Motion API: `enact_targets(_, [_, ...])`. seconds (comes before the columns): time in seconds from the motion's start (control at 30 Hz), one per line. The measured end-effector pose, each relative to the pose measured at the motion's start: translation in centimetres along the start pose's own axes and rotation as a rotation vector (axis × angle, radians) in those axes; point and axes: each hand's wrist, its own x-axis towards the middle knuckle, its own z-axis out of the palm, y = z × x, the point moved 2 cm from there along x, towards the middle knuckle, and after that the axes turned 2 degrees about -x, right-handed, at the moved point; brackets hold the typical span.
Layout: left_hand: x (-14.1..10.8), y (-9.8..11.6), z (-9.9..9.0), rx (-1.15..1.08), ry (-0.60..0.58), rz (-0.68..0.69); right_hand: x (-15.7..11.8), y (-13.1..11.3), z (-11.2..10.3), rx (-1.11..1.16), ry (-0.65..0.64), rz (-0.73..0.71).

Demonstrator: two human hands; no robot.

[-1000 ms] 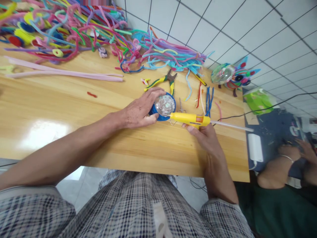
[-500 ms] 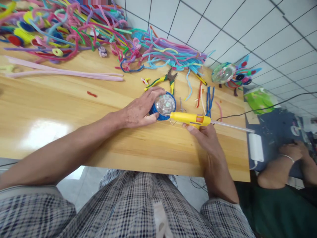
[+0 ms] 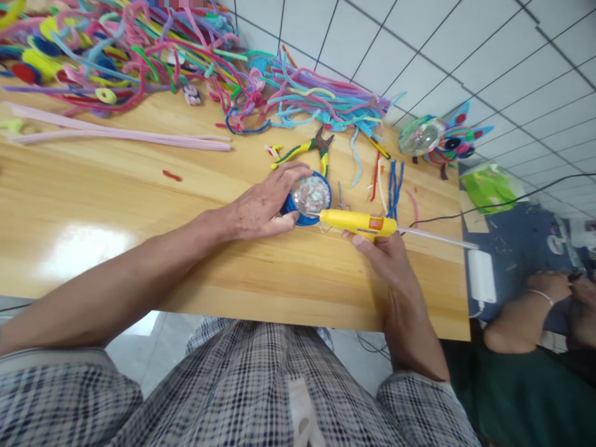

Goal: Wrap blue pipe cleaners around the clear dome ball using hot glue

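My left hand (image 3: 272,202) is closed around the left side of a clear plastic dome (image 3: 311,195) with a blue rim; shiny bits show inside it. In my right hand (image 3: 384,248) is a yellow hot glue gun (image 3: 351,221), a long clear glue stick (image 3: 437,236) poking out of its back. The nozzle meets the dome's lower right edge; whether glue is flowing cannot be made out. Just behind the dome lie pliers (image 3: 322,144) with yellow-green handles. Small scissors (image 3: 342,198) rest close to its right, partly hidden by the gun.
Pipe cleaners (image 3: 321,102) heap along the wall, with pink strips (image 3: 125,136) at left. A decorated animal figure (image 3: 451,143) with a clear dome stands at back right. A black cord (image 3: 512,200) crosses to the right, near a white adapter (image 3: 482,276). Another person's arm (image 3: 516,316) is beyond.
My hands, the dome and the glue gun hold nearly the same place. At far right the other person's hands have shifted slightly.
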Motion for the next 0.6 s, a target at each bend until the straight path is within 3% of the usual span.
enact_targets(0.6, [-0.03, -0.08, -0.16, 0.039, -0.024, 0.021, 0.05, -0.08, 0.23, -0.033, -0.008, -0.007])
